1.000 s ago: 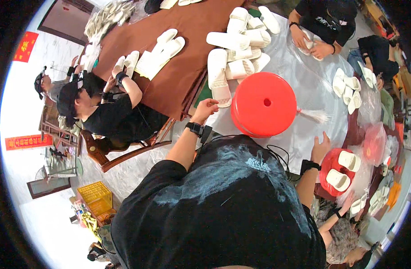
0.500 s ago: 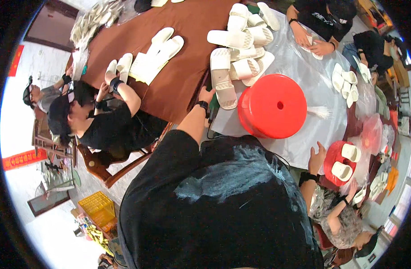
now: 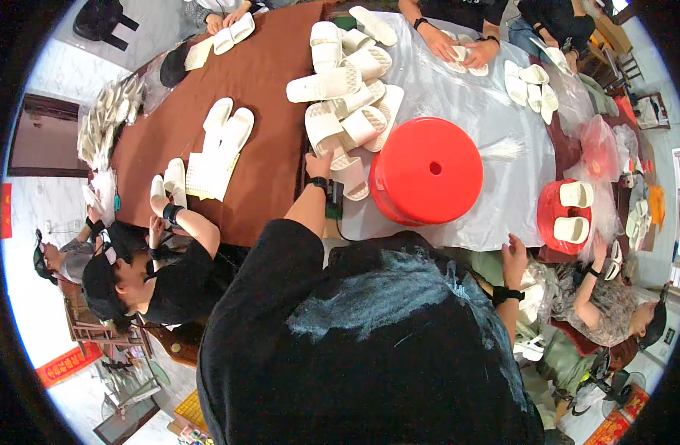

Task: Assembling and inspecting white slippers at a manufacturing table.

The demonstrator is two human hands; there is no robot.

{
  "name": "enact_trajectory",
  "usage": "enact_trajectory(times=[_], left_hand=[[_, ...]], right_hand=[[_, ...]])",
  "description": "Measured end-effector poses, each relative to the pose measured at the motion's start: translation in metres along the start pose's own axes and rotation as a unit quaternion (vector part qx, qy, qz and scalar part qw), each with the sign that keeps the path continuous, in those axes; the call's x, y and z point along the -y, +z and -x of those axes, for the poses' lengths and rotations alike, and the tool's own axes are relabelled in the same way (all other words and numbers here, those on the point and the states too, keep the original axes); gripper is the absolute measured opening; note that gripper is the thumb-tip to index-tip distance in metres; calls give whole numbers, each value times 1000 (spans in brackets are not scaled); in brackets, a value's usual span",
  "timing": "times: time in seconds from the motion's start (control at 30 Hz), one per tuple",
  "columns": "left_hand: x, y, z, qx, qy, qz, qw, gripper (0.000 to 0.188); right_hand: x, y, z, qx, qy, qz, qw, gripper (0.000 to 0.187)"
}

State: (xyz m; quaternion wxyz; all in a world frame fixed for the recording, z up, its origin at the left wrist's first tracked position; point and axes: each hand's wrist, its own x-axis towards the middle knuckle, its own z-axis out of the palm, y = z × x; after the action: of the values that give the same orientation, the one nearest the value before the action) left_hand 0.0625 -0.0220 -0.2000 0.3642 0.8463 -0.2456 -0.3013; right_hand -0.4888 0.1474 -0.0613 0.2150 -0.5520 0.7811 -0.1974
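My left hand [image 3: 319, 166] is at the near end of a heap of cream slippers [image 3: 363, 124]. Its fingers are closed at the edge of a cream slipper [image 3: 323, 132], partly hidden. Just beside it, another slipper part [image 3: 350, 179] lies against the red plastic stool [image 3: 426, 170]. The stool stands on the clear plastic sheet with a round hole in its top. My right hand [image 3: 514, 261] hangs off the table's near edge, fingers apart and holding nothing.
A white bristly bundle [image 3: 503, 150] lies right of the stool. Slippers rest on a smaller red stool [image 3: 564, 248] at right. Co-workers sit around the table, handling slippers. On the brown cloth [image 3: 269, 81], papers [image 3: 210, 174] lie by a slipper pair [image 3: 227, 132].
The view has shifted and turned. My left hand has moved from beside the slippers to the edge of one. My right hand has stayed open, now lower and nearer my body.
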Motion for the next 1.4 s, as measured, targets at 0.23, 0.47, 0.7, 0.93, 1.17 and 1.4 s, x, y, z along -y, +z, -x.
enact_trajectory(times=[0.23,0.47,0.7,0.93,1.17,1.4], left_hand=[[-28,-54,49,-20,91,163,982,41],[-106,-118,115,-6,90,431,898,31],[-150,-111,171,29,185,513,837,25],[-176,-108,200,25,223,525,821,28],[-172,-80,212,151,158,522,824,38],[-140,-56,201,192,88,411,887,34]], right_hand=[[80,1,-40,1,-56,-113,992,32],[208,1,-60,91,-218,-259,937,37],[251,45,-51,383,-180,-347,837,72],[272,51,-31,467,-126,-374,791,72],[237,74,-46,291,-71,-601,741,45],[171,28,-86,76,-90,-564,818,36]])
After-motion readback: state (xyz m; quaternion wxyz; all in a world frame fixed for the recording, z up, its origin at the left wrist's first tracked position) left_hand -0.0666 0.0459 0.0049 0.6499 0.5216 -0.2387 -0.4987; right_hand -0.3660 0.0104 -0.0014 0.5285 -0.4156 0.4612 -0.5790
